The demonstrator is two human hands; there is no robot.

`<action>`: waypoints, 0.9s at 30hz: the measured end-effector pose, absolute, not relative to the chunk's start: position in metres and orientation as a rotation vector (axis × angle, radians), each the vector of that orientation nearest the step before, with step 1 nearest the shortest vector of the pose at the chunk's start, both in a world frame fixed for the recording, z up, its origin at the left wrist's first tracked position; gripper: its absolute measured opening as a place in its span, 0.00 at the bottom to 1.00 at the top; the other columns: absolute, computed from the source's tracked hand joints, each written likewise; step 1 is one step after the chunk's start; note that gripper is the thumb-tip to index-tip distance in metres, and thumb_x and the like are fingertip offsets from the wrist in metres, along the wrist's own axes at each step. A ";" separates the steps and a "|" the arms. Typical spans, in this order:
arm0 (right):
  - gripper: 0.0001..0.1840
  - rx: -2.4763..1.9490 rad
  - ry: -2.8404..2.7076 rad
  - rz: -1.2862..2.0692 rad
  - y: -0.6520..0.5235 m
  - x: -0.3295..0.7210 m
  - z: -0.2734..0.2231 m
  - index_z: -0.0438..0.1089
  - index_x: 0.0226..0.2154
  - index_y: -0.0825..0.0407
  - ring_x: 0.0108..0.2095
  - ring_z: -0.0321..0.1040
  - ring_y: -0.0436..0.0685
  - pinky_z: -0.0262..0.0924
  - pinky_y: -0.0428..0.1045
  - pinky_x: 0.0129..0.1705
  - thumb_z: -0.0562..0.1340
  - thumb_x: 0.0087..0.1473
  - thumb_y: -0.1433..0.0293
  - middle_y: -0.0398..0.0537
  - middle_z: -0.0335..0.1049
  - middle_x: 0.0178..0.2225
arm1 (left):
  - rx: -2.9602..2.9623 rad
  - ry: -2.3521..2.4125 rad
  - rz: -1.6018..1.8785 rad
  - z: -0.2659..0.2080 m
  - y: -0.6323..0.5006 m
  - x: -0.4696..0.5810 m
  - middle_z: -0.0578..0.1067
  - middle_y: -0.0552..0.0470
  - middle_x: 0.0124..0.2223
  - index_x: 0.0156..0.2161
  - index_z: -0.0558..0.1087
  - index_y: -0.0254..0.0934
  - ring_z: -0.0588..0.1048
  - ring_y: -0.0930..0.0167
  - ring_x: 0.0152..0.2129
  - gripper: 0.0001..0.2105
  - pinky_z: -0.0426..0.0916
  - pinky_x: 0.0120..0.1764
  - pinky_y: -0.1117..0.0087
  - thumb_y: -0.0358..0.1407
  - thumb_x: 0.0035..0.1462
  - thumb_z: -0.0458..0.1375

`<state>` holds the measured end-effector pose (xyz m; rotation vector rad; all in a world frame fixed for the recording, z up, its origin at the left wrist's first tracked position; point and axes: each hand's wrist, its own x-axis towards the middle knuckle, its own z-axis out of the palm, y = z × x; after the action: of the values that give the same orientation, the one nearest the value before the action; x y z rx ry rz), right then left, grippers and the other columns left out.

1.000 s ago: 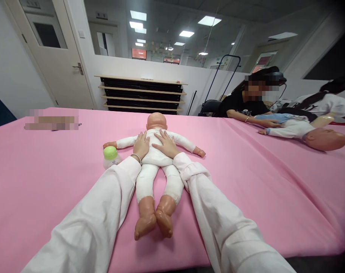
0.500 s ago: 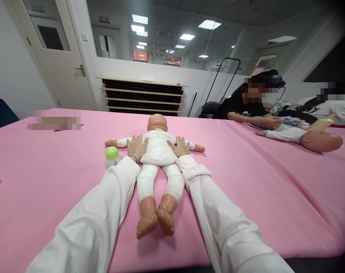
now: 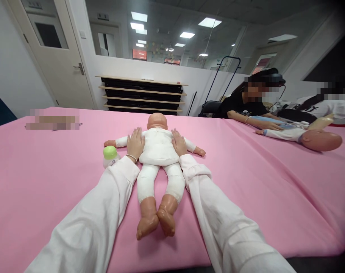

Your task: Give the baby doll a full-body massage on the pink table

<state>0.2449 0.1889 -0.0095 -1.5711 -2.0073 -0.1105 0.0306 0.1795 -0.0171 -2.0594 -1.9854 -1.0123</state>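
Observation:
A baby doll with a white cloth body lies face down on the pink table cover, its head pointing away from me and its feet toward me. Its arms stretch out to both sides. My left hand rests along the left side of the doll's torso, fingers extended and held side by side. On the opposite side my right hand lies flat where the torso meets the right arm. Neither hand grips anything. Beside my left wrist stands a small bottle with a lime-green cap, partly hidden by my sleeve.
The pink table cover spreads out around the doll. At the far right, a person in black handles another doll, with someone in white beyond. A blurred-out object lies at the far left. Low shelves stand behind.
Both my hands have slid slightly forward along the doll's sides, and their fingers have straightened and now point away from me. The doll's right-side arm has shifted slightly toward me.

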 end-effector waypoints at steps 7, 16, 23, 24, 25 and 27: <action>0.25 -1.851 -1.974 -0.060 0.194 0.247 -0.018 0.53 0.58 0.51 0.60 0.47 0.57 0.40 0.58 0.61 0.42 0.60 0.66 0.47 0.51 0.60 | -2.161 -2.092 -0.827 -0.026 0.184 0.023 0.64 0.49 0.58 0.58 0.60 0.38 0.57 0.63 0.58 0.22 0.44 0.58 0.51 0.40 0.62 0.37; 0.27 -2.087 -1.473 -0.365 0.185 0.252 -0.022 0.63 0.49 0.67 0.62 0.37 0.64 0.25 0.67 0.60 0.48 0.57 0.62 0.68 0.49 0.59 | -1.642 -2.289 -0.917 -0.025 0.177 0.018 0.62 0.38 0.58 0.52 0.65 0.27 0.50 0.60 0.60 0.22 0.38 0.58 0.46 0.38 0.58 0.42; 0.27 -1.739 -1.879 -0.245 0.187 0.247 -0.013 0.47 0.60 0.56 0.63 0.38 0.54 0.36 0.59 0.62 0.42 0.58 0.69 0.51 0.39 0.63 | -1.853 -2.037 -1.055 -0.016 0.179 0.023 0.52 0.45 0.63 0.61 0.52 0.31 0.48 0.67 0.61 0.25 0.43 0.60 0.56 0.37 0.59 0.39; 0.27 -1.726 -1.991 -0.174 0.189 0.246 -0.012 0.47 0.60 0.53 0.62 0.40 0.53 0.37 0.58 0.62 0.41 0.59 0.69 0.48 0.41 0.63 | -1.949 -2.013 -1.020 -0.016 0.180 0.023 0.53 0.47 0.63 0.61 0.52 0.33 0.49 0.69 0.61 0.25 0.44 0.60 0.57 0.37 0.60 0.38; 0.26 -1.742 -2.065 -0.114 0.190 0.246 -0.012 0.47 0.60 0.51 0.62 0.42 0.53 0.38 0.58 0.61 0.41 0.59 0.69 0.46 0.42 0.63 | -2.040 -2.004 -0.968 -0.017 0.181 0.023 0.54 0.48 0.63 0.61 0.53 0.35 0.50 0.69 0.60 0.24 0.44 0.60 0.57 0.37 0.60 0.37; 0.26 -1.825 -2.092 -0.067 0.192 0.247 -0.014 0.48 0.60 0.49 0.61 0.44 0.54 0.37 0.60 0.61 0.41 0.60 0.67 0.45 0.45 0.62 | -2.161 -2.024 -0.847 -0.020 0.182 0.023 0.58 0.50 0.61 0.60 0.55 0.39 0.54 0.68 0.59 0.23 0.43 0.59 0.54 0.37 0.61 0.36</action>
<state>0.2471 0.1922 -0.0143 -1.8252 -2.0924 -0.0665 0.0226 0.1824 -0.0199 -2.1608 -2.0240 -0.8468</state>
